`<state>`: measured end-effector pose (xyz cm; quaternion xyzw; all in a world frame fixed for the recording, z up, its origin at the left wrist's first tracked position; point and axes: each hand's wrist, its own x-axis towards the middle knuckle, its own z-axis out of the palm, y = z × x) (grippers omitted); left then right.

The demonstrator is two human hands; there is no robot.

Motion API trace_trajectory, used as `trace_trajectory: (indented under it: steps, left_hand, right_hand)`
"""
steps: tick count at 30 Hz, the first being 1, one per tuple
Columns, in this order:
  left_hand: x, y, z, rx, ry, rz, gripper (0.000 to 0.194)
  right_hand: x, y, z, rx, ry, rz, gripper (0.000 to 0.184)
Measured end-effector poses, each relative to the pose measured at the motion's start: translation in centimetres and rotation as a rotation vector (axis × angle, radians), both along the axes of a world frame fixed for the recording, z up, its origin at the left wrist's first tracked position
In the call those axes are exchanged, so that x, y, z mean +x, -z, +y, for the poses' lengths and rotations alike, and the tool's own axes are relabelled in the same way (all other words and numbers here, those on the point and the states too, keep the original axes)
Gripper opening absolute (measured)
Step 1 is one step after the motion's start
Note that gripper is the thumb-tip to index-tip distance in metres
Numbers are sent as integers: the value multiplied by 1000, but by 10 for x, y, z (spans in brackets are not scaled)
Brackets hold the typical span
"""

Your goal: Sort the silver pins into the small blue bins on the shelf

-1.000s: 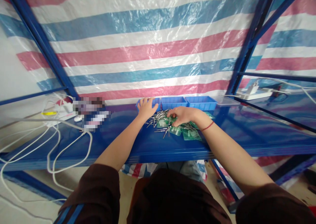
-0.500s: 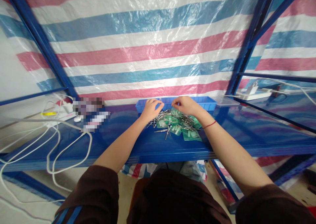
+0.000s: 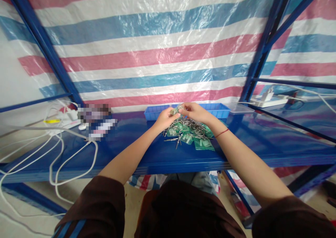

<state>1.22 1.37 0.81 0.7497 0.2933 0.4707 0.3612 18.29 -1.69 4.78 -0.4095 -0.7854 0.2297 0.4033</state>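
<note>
Between my two hands is a small clear greenish plastic bag point(image 3: 176, 110), held above the pile. My left hand point(image 3: 167, 119) pinches its left side, thumb pointing right. My right hand point(image 3: 193, 112), with a red string at the wrist, grips the right side with bent fingers. What lies inside the bag is too small to make out. Below the hands spreads a heap of thin metal pins that look like rivets point(image 3: 179, 140), mixed with green plastic bags point(image 3: 204, 144) holding small pale pieces. Just behind the hands stands a blue divided tray point(image 3: 215, 109), partly covered by them.
The blue tabletop point(image 3: 147, 154) carries a clear plastic lid or box point(image 3: 240, 107) right of the tray. White cables point(image 3: 60, 154) loop over the left side and hang off the front edge. A power strip point(image 3: 273, 100) sits at right; blue shelf posts point(image 3: 258, 63) rise on both sides.
A small greenish bag has come up off the pile into both hands. My left hand has moved right, toward my right hand, which has shifted slightly left.
</note>
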Motion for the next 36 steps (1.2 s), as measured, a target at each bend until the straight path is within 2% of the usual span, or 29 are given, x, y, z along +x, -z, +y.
trace_trajectory:
  steps: [5, 11, 15, 17, 19, 21, 23, 27, 29, 32, 36]
  left_hand:
    - [2, -5, -4, -102, 59, -57, 30]
    - [6, -10, -3, -270, -50, -122, 52]
    - [1, -15, -7, -467, 68, -165, 71]
    - [1, -16, -9, -512, 107, -238, 65]
    - [1, -14, -10, -495, 123, -295, 49]
    - [1, -12, -8, -436, 115, -317, 36]
    - [0, -10, -6, -369, 74, -304, 31]
    - [-3, -11, -1, -237, -33, -241, 29]
    - [-4, -12, 1, -205, -48, -211, 28]
    - [-4, -10, 2, -191, -21, -129, 27]
    - [-3, -8, 1, -239, 14, -33, 30]
  right_hand:
    - [3, 2, 6, 93, 43, -57, 17]
    - [2, -5, 3, 311, 131, 120, 13]
    - [-1, -7, -4, 395, 58, 61, 13]
    - [-2, -6, -5, 405, 2, 1, 13]
    - [-2, -5, -5, 423, -20, -51, 16]
    - [-2, -4, -4, 442, 6, -88, 20]
    - [-1, -3, -2, 439, 75, -94, 25]
    - [-3, -2, -2, 313, 244, -8, 33]
    - [-5, -3, -5, 149, 213, 70, 44]
    - [-12, -6, -10, -96, 78, 196, 55]
    - [-16, -6, -11, -207, 49, 305, 51]
